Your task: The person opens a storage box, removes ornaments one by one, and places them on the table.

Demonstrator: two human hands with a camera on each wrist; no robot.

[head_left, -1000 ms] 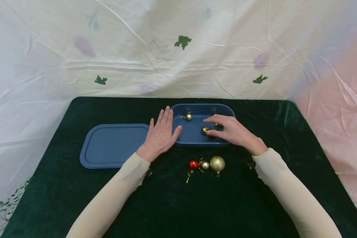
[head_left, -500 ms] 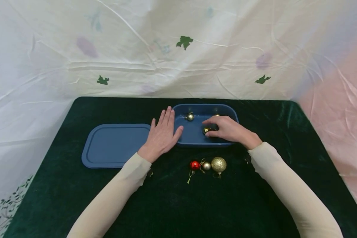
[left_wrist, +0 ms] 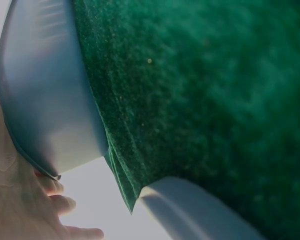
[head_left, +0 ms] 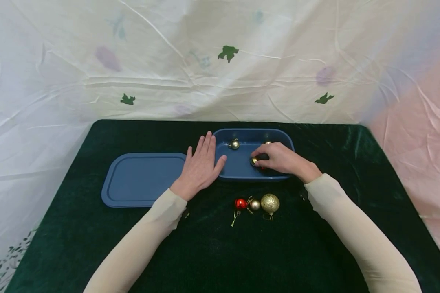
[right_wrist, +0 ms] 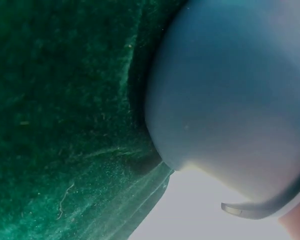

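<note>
A: Where do the baubles stand?

B: A silver bauble [head_left: 234,143] and others lie in the blue container [head_left: 238,169]. The right hand [head_left: 280,159] curls round a small gold bauble [head_left: 254,160] inside it.

A: And the left hand [head_left: 199,167]?

B: Flat, fingers straight, against the container's 9 o'clock wall.

A: What's left?

B: Three at 6 o'clock on the counter [head_left: 212,244]: red bauble [head_left: 240,203], small silver bauble [head_left: 254,204], glittery gold bauble [head_left: 269,203]. The lid [head_left: 143,179] lies off, at 9 o'clock.

From the head camera we are looking forward and down across the green cloth [head_left: 212,252], with the blue container [head_left: 238,165] at frame centre. From each wrist camera we are peering sideways, extremely close, at that container's outer wall [left_wrist: 45,110] [right_wrist: 230,110] against the cloth, shared by all views.
</note>
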